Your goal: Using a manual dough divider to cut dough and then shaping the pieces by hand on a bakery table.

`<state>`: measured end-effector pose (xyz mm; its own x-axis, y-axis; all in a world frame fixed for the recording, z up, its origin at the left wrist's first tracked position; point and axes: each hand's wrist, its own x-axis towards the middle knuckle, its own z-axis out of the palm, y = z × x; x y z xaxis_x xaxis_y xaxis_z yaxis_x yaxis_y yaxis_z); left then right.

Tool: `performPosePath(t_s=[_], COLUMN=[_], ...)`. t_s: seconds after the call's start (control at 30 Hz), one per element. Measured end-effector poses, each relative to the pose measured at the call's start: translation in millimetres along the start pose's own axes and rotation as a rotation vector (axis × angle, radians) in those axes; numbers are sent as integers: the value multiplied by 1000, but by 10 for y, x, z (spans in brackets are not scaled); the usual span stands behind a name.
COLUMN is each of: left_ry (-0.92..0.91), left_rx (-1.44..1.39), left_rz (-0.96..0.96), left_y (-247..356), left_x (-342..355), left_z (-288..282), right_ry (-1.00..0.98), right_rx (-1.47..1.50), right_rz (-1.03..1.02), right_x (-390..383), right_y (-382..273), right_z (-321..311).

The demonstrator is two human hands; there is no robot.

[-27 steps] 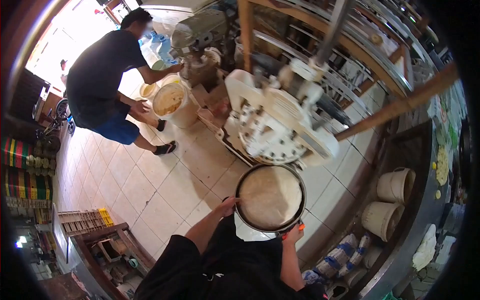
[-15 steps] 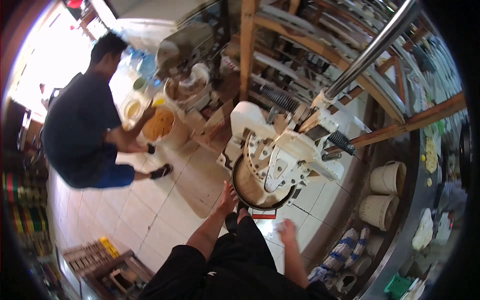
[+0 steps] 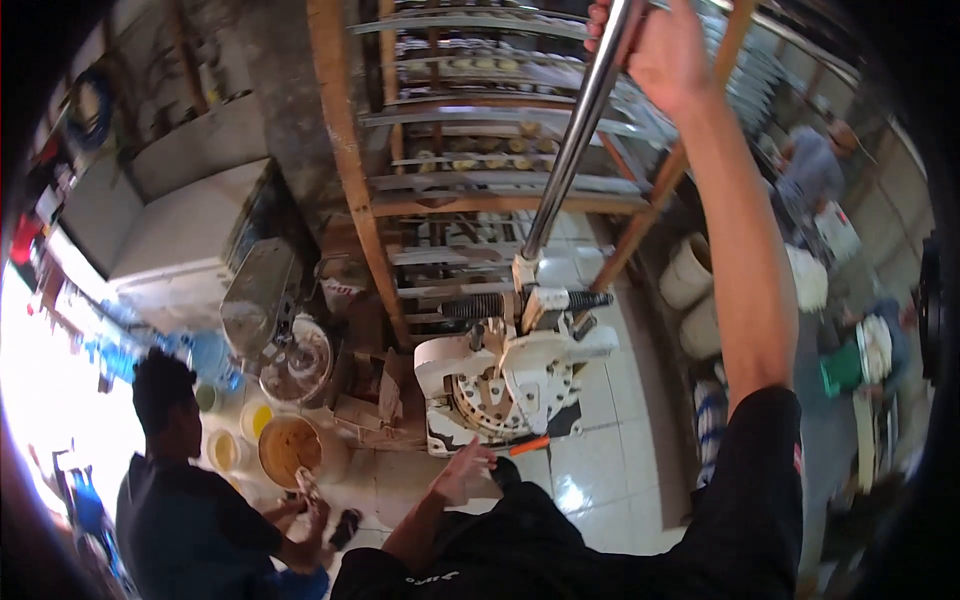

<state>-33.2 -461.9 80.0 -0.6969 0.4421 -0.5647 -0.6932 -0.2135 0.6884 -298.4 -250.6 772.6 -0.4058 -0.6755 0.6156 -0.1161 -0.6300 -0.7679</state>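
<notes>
My right hand (image 3: 665, 60) is raised high, fingers wrapped round the upper end of a long steel lever (image 3: 566, 155). The lever rises from a white, floor-standing metal machine (image 3: 520, 380) with coiled springs and a round perforated head. My left hand (image 3: 462, 468) hangs low at the machine's front left, fingers apart and slightly blurred, with nothing visible in it. A red-orange pan handle (image 3: 530, 445) sticks out at the machine's base; the pan itself is mostly hidden under the head.
A co-worker (image 3: 190, 500) crouches at left beside a bucket of orange mixture (image 3: 285, 450) and a stand mixer (image 3: 255, 300). Wooden racks with trays (image 3: 355, 170) stand ahead. At right are a long counter (image 3: 830, 430), buckets (image 3: 685, 270) and two more people (image 3: 810, 170).
The pan I held has gone into the machine. My right hand has risen onto the lever; my left has dropped away from the pan. The view has tilted up, and the co-worker has crouched.
</notes>
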Motion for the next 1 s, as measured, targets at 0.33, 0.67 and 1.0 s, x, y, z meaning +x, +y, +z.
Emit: performPosePath(t_s=[0.33, 0.67, 1.0], left_ry=[-164, -1167, -883], left_rx=[958, -974, -1102], left_rz=[1128, 214, 43], left_y=[2056, 2593, 2383], left_x=[-184, -1454, -1445], left_z=[2102, 3332, 3340], right_ry=[768, 837, 856], right_rx=[-673, -671, -1116], right_rz=[-431, -321, 1794], right_x=[-2037, -3200, -2762], right_y=[427, 849, 496], right_z=[2609, 3257, 3386])
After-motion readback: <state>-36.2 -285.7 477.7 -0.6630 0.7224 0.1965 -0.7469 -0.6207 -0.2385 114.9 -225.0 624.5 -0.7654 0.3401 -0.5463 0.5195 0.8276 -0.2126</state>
